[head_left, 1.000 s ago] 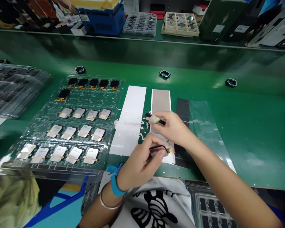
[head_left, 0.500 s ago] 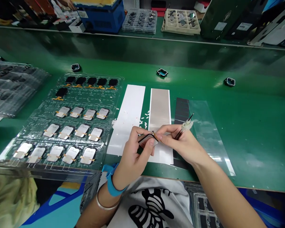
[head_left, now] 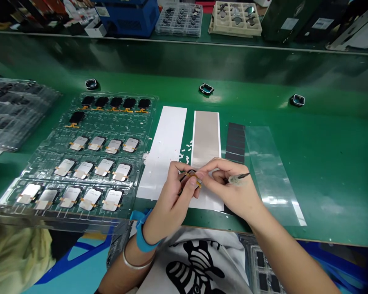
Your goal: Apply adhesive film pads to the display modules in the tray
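Observation:
My left hand (head_left: 174, 196) grips a small watch screen (head_left: 190, 173) with a black edge and an orange flex cable (head_left: 198, 184), thumb on top and fingers beneath. My right hand (head_left: 230, 185) pinches at the screen's near right edge; what its fingertips hold there is too small to make out. Tucked in the right hand is a thin dark tool, apparently tweezers (head_left: 239, 178), with pale wrapping. Below the hands lie a white strip sheet (head_left: 168, 134) and a beige-grey strip sheet (head_left: 207, 134).
At left, a clear tray (head_left: 107, 124) holds rows of watch screens, some black side up, others white. Farther left are stacked clear trays (head_left: 12, 114). A black strip sheet (head_left: 235, 143) and clear film (head_left: 266, 163) lie at right. Watch cases (head_left: 206, 89) stand along the back, below a loaded shelf.
The screen has tilted in my left hand, hiding its pale back and showing more orange cable. My right hand has turned, and the tool in it now lies flatter, pointing right.

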Demonstrator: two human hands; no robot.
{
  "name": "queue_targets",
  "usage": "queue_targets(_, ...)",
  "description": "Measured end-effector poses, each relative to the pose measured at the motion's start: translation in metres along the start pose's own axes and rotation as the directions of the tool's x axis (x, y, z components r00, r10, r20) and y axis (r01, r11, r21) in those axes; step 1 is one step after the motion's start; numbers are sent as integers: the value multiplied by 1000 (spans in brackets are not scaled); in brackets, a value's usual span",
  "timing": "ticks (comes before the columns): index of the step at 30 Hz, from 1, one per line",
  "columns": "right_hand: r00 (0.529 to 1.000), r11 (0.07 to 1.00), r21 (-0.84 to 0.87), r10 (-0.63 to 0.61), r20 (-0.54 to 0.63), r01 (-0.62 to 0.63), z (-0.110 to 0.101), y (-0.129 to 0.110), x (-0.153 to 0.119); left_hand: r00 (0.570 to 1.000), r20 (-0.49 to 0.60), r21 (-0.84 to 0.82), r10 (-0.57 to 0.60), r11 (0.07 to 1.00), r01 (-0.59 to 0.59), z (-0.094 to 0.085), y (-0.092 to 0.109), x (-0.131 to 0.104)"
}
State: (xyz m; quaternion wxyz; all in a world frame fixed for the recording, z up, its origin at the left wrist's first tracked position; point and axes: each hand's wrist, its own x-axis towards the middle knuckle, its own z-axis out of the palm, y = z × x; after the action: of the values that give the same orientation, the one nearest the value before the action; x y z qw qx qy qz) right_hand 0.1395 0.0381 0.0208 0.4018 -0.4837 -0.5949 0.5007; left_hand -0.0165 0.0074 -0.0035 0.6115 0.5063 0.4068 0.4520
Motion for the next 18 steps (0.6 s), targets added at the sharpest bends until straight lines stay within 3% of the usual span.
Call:
queue_targets(8,999,999,24,33,5,-33,-2,1,1,1000,-21,77,-8,997,10,-1,1,2)
queue_targets(12,988,996,46,-64,-139,71,-16,1,1,999,-50,187,-8,982,17,-1,2,0)
queue_targets(15,930,983,-109,-173,-324,145,-28,5,-4,998,52,391,25,919,-43,3,5,0)
queue_targets(18,921,990,-133,-92,-379,44,-35,16,-14,969,238,579,66,792,-196,9,7,1)
